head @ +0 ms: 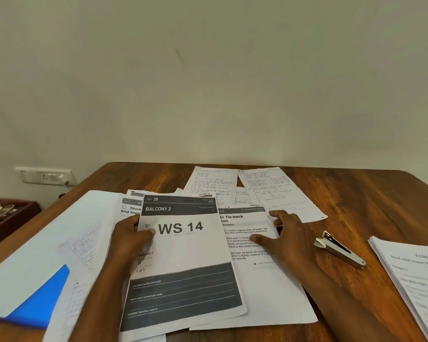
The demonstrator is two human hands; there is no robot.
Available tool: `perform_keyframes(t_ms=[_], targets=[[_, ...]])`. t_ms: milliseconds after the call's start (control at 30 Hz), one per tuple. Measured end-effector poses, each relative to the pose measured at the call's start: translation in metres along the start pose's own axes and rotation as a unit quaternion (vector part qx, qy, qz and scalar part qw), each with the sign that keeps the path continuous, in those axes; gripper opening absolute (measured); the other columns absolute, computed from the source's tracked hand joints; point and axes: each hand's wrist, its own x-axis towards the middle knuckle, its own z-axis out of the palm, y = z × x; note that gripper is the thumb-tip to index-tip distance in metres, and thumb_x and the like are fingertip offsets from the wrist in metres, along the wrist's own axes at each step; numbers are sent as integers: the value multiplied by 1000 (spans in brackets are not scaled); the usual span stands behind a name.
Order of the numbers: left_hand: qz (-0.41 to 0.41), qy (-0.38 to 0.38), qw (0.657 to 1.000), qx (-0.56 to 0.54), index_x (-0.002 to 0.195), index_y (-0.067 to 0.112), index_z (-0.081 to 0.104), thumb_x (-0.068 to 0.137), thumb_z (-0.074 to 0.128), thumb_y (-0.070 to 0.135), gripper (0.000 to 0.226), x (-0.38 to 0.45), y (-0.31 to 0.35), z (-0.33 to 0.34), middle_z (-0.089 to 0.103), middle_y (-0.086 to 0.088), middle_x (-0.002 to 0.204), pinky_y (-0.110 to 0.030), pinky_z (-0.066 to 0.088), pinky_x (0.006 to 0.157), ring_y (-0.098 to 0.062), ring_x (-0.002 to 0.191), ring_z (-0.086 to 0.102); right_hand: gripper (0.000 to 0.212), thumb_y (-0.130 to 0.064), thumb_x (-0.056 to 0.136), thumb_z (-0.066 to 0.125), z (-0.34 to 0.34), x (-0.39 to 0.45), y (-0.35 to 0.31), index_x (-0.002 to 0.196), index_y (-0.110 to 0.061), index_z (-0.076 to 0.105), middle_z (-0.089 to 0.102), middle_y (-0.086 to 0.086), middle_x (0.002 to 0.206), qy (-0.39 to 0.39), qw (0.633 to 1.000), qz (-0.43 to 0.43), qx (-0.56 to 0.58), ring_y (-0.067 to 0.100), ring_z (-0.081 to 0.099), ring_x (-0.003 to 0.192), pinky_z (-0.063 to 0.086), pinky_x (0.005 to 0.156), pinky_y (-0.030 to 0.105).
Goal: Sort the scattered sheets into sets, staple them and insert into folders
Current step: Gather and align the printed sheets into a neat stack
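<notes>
**Hands on the scattered sheets**

The left hand [131, 236] pinches the left edge of the "WS 14" sheet [185, 262] at table centre. The right hand [286, 239] rests with spread, relaxed fingers on the Tie-back sheet [262, 287] just right of it. A stapler [339, 249] lies further right.

Glossy wood table [356, 198] — matt paper sheets [183, 255] — shiny metal stapler [339, 250].

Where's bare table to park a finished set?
Free: far-right table, beyond the stapler and right of the handwritten sheets; also the strip between stapler and right-hand stack. Crowded: centre and left, under overlapping sheets and both hands.
</notes>
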Motion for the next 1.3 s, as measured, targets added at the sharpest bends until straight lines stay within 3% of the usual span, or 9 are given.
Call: perform_keyframes(t_ms=[167,400,633,800,933,1100,1200,1300], targets=[[4,3,1000,4,114,26,70,93,76,11,26,2,-1,2,74,3,120,-32,58,62,-29,101,74,85,-56,62,95,-1,-2,-2,133,-23,62,59,-1,120,-4,1000,7,4,15,58,109,38,82,27],[11,4,1000,6,110,29,68,93,76,10,27,1,1,5,72,4,119,-28,54,59,-28,100,73,67,-52,62,96,-5,-3,-5,117,-20,74,60,0,120,-16,1000,7,9,19,60,116,39,89,24],[13,3,1000,6,116,25,71,92,76,10,29,1,0,7,76,1,120,-33,59,62,-27,96,75,84,-56,62,95,-3,-1,-6,133,-26,62,64,1,121,-26,999,28,-15,16,61,107,48,82,30],[21,-4,1000,-3,117,22,70,93,75,7,29,-3,3,8,74,1,117,-30,56,63,-27,98,73,105,-59,58,96,-8,1,-10,144,-23,49,60,8,135,-33,996,64,-56,28,55,125,49,96,41],[35,-6,999,3,113,22,72,91,76,4,28,-6,4,8,76,-1,116,-33,59,67,-25,91,75,107,-53,57,99,-22,5,-16,144,-17,48,64,4,138,-92,986,123,-65,27,61,125,50,94,41],[32,-2,999,16,116,23,70,93,75,7,29,-8,7,10,74,0,118,-27,54,61,-25,97,73,52,-33,56,103,-33,7,-17,93,-26,67,77,-4,106,-120,981,149,5,17,72,90,62,81,46],[22,0,1000,21,118,21,69,93,76,9,29,-8,8,11,73,3,119,-28,55,62,-25,98,72,32,-22,66,99,-30,8,-13,87,-26,75,79,-8,90,-100,979,152,89,18,76,81,64,80,51],[15,-2,1000,5,116,24,70,93,77,9,29,-8,8,11,75,3,115,-31,58,62,-25,92,74,17,-12,84,86,-27,10,-13,87,-26,77,81,-3,91,-63,966,141,207,20,79,83,65,80,45]])
